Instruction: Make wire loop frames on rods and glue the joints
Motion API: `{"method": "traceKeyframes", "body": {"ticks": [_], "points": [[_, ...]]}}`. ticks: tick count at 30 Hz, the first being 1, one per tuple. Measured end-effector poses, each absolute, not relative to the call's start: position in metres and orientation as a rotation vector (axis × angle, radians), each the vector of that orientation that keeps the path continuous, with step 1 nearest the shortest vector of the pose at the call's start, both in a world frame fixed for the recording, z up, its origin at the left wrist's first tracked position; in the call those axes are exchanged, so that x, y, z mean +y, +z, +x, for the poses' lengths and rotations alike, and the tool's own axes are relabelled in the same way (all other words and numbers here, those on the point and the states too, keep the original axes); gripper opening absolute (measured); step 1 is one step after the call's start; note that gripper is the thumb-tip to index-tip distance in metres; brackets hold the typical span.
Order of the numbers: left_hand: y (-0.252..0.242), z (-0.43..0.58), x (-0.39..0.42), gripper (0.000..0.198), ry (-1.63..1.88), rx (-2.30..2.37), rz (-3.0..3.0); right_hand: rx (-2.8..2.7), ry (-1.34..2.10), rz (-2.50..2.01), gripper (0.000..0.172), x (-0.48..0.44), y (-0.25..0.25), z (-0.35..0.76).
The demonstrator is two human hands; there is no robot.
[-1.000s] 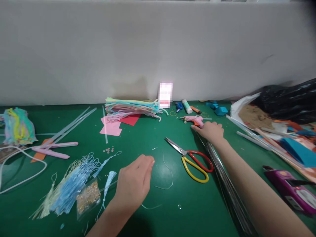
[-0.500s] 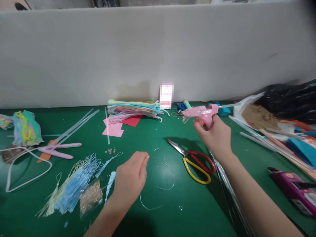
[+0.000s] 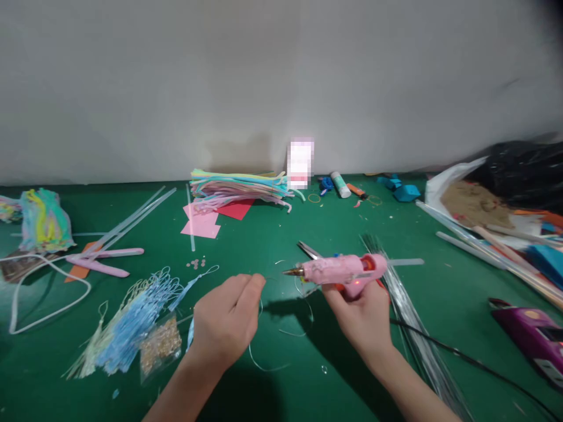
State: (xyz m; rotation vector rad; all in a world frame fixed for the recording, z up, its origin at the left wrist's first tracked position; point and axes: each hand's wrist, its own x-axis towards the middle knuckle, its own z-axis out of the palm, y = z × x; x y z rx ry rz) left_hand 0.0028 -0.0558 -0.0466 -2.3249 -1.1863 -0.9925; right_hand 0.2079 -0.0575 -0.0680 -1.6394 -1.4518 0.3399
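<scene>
My right hand [image 3: 360,319] grips a pink glue gun [image 3: 341,271] by its handle, with a clear glue stick [image 3: 407,262] jutting from the back. Its metal nozzle points left, a short gap from my left hand [image 3: 229,322]. The left fingers are pinched together on a thin wire [image 3: 271,278], of which only a fine end shows past the fingertips. Loose curved wires [image 3: 268,370] lie on the green table [image 3: 316,392] close to that hand. Scissors [image 3: 308,250] are mostly hidden behind the glue gun. A bundle of silvery wires [image 3: 409,322] lies under the right wrist.
Blue tassels [image 3: 132,328] and a bag of gold findings [image 3: 160,346] lie left. Pastel pipe cleaners [image 3: 241,190] rest on pink paper at the back. At right are a purple device [image 3: 528,337] and a black bag [image 3: 523,173]. A black cord [image 3: 466,354] crosses the right side.
My right hand has brought the glue gun down and left from the back of the table, over the scissors, towards my left hand. The left hand has barely moved.
</scene>
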Motion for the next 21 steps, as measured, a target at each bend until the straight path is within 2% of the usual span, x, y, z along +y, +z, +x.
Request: {"method": "traceKeyframes", "body": {"ticks": [8, 13, 21], "points": [[-0.046, 0.005, -0.06, 0.018, -0.975, -1.196, -2.305, -1.672, 0.133, -1.568, 0.038, -0.058, -0.067, 0.219], [-0.05, 0.003, -0.061, 0.024, -1.06, -1.188, -2.351, -1.687, 0.18, -1.538, 0.016, -0.059, -0.063, 0.22], [-0.048, 0.005, -0.06, 0.024, -1.062, -1.211, -2.338, -1.628, 0.208, -1.633, 0.021, -0.06, -0.064, 0.222]]}}
